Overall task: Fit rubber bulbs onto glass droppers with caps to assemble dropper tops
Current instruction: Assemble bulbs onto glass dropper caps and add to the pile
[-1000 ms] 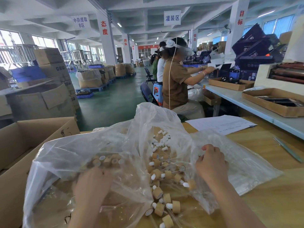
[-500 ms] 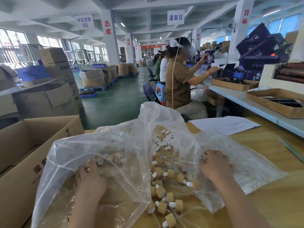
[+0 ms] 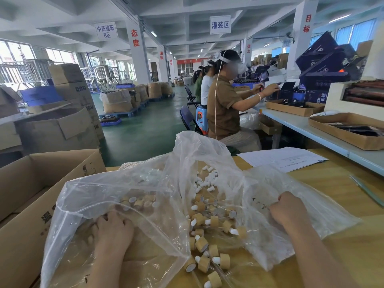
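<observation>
Right hand [image 3: 287, 208] shifted right, gripping plastic bag [image 3: 124, 194].

The near middle of the worktop [image 3: 353, 235] is taken up by two crumpled clear plastic bags, the left bag [image 3: 104, 194] and the right bag [image 3: 311, 194], with a tall fold of film raised between them toward the far edge. The gap between the bags is blocked by a loose heap of dropper tops [image 3: 207, 225] and, behind it, white rubber bulbs [image 3: 207, 179]. The left hand [image 3: 113, 227] is recorded inside the left bag; the right hand [image 3: 287, 208] is curled on the right bag's film. The left edge is closed off by an open cardboard box [image 3: 31, 183]. Bare surface is found at the near right corner. A paper sheet [image 3: 280, 157] is noted at the far edge and a thin greenish strip [image 3: 367, 190] near the right edge.
</observation>
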Demonstrator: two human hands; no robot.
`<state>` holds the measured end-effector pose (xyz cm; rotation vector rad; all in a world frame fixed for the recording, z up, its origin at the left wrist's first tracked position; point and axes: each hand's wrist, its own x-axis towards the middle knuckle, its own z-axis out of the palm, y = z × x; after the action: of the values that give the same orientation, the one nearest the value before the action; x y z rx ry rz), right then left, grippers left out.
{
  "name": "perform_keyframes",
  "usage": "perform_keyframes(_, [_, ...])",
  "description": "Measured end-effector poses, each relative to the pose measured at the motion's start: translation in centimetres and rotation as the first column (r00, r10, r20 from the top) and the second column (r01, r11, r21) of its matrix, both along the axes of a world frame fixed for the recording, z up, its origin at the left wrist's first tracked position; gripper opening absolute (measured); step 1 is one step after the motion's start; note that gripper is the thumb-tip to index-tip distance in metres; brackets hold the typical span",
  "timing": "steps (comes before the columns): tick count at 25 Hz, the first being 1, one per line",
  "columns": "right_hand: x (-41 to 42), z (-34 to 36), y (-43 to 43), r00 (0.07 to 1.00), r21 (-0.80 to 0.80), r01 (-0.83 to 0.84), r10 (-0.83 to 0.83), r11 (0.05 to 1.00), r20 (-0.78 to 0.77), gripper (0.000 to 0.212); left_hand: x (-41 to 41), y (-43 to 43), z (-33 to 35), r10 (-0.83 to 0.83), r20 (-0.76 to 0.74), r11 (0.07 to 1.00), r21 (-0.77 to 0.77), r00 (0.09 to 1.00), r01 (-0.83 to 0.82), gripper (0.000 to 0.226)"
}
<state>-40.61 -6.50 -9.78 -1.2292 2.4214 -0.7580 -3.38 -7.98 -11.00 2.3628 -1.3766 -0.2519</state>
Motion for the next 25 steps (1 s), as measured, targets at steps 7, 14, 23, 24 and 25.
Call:
perform_keyframes(7, [-0.3, 0.8, 0.4, 0.994, 0.203, 0.004, 0.018, 0.979, -0.106, 0.018, 0.7, -0.7, -0.6, -0.037, 0.013, 0.999, 0.028, 0.999, 0.037, 0.049])
perform_keyframes(14, [-1.6, 1.4, 0.5, 0.997, 0.287, 0.04, -0.019, 0.957, -0.075, 0.046, 0.9, -0.8, -0.8, -0.035, 0.019, 0.999, 0.023, 0.999, 0.034, 0.046])
perform_keyframes(23, [-2.6, 2.3, 1.5, 0.989, 0.311, -0.141, 0.117, 0.94, 0.095, 0.026, 0.9, -1.1, -1.2, -0.028, 0.019, 1.0, -0.001, 0.999, 0.028, 0.04])
perform_keyframes(24, [-2.5, 2.4, 1.7, 0.982, 0.345, -0.181, 0.148, 0.921, 0.118, 0.024, 0.9, -1.1, -1.1, -0.016, 0.017, 1.0, -0.01, 1.0, 0.016, 0.037])
perform_keyframes(25, [-2.5, 2.5, 1.9, 0.976, 0.382, -0.212, 0.173, 0.9, 0.135, 0.021, 0.8, -1.2, -1.1, -0.005, 0.019, 1.0, -0.019, 1.0, 0.006, 0.034])
